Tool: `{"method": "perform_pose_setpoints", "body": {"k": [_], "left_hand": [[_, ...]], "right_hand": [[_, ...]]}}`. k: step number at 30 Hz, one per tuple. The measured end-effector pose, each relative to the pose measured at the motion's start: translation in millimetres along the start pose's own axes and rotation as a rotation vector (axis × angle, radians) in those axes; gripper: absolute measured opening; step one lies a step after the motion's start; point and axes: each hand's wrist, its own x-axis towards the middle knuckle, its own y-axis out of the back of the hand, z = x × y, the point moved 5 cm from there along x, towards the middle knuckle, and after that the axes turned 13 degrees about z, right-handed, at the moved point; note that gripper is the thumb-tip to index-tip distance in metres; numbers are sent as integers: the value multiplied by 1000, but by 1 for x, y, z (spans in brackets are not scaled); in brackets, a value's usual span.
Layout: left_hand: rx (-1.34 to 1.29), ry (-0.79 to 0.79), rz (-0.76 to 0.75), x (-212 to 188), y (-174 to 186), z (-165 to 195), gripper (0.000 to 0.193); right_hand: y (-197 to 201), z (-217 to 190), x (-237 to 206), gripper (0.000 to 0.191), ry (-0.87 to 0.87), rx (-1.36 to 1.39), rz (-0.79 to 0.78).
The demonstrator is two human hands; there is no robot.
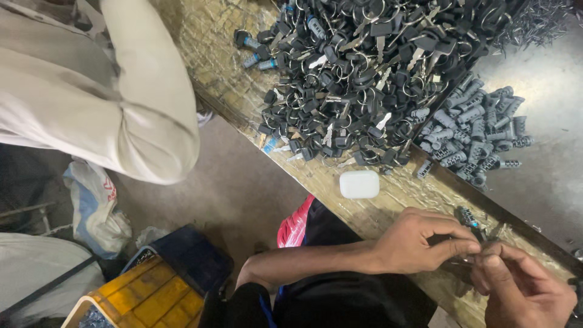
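My left hand (419, 243) and my right hand (522, 288) meet at the lower right over the worn wooden bench (212, 48). Together their fingertips pinch a small dark lock cylinder (470, 220) and a key part between them; the exact piece under the fingers is hidden. A big heap of black-headed keys on rings (364, 73) covers the bench top ahead of me. To the right of the heap lies a pile of grey metal lock cylinders (477, 130).
A small white rounded case (359, 184) lies on the bench near its edge. Another person's bent leg in light trousers (115, 91) is at upper left. A yellow crate (136, 297) and a plastic bag (97, 206) sit on the floor.
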Motion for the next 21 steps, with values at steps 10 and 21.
{"method": "perform_pose_setpoints", "body": {"k": [10, 21], "left_hand": [[3, 44, 50, 0, -2, -5, 11], [381, -245, -35, 2, -7, 48, 6]], "right_hand": [[3, 22, 2, 13, -145, 103, 5], [-21, -29, -23, 10, 249, -454, 209]]}}
